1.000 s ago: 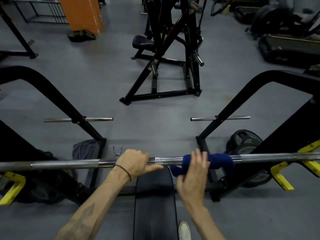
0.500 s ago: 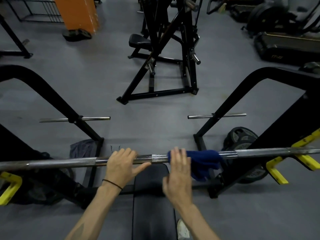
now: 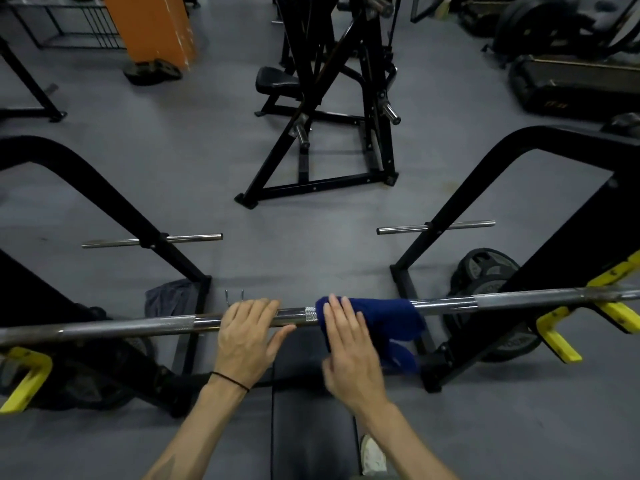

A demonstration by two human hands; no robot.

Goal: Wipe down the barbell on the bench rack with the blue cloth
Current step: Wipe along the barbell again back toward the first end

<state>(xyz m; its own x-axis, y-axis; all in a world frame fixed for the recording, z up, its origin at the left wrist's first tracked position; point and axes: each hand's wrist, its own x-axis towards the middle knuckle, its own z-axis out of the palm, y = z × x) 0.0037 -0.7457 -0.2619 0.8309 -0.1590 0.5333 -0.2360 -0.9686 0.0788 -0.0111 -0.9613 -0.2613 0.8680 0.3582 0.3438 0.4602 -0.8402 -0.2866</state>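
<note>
- The bench rack [image 3: 540, 209] carries the barbell [image 3: 519, 299] across its yellow hooks [image 3: 557, 327], which run from the left edge of the view to the right, above the black bench pad [image 3: 304, 410].
- The blue cloth [image 3: 377, 318] is draped over the barbell just right of its middle, its loose end hanging below. A second ago it sat further toward the right hook, so the wipe is travelling inward, and I judge the centre section is being covered now.
- The right hand [image 3: 349, 348] presses the cloth on the bar with fingers straight and slightly apart.
- The left hand [image 3: 247, 336] steadies the bar, fingers curled over it and thumb stretched beneath, just beside the cloth; the gap between the hands has narrowed.
</note>
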